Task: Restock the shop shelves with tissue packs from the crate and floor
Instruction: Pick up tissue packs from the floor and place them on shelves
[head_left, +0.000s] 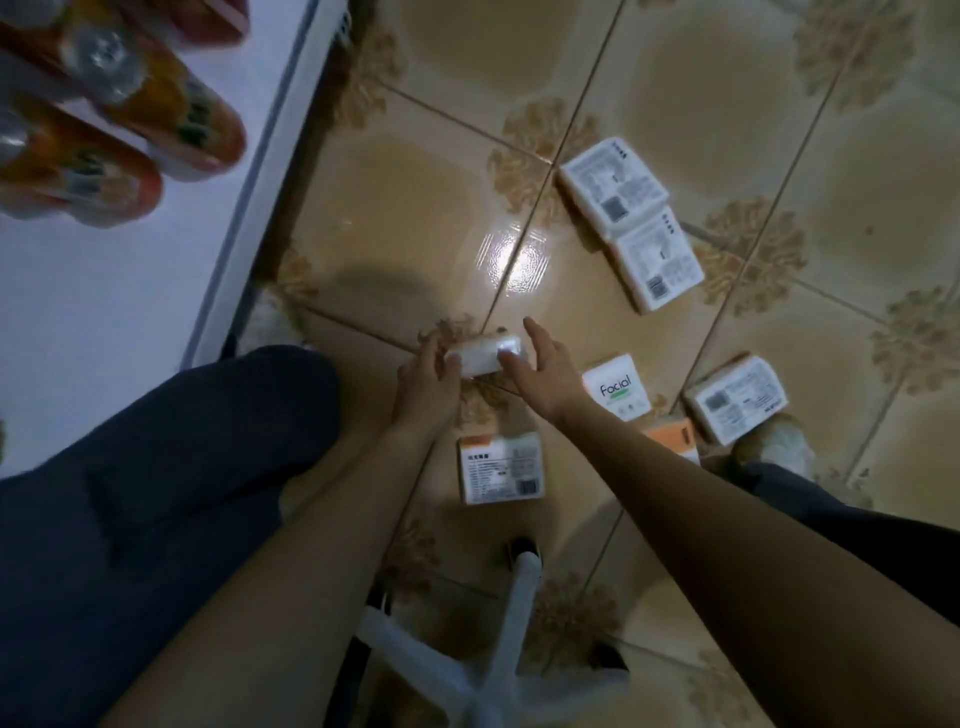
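Tissue pack (483, 356), small and white in shiny wrap, sits between both hands low over the tiled floor (405, 218); blur hides whether it touches the tiles. The left hand (426, 374) curls its fingers round the pack's left end. The right hand (540, 364) lies against the right end with fingers nearly straight and the thumb on the near face. More packs lie on the floor: two touching (631, 218) farther off, a "Facial" pack (615, 387) just right of the right wrist, another (735, 400) beyond it, and one (501, 470) between the forearms. Orange bottles (156, 119) stand on the white shelf (130, 312) at left.
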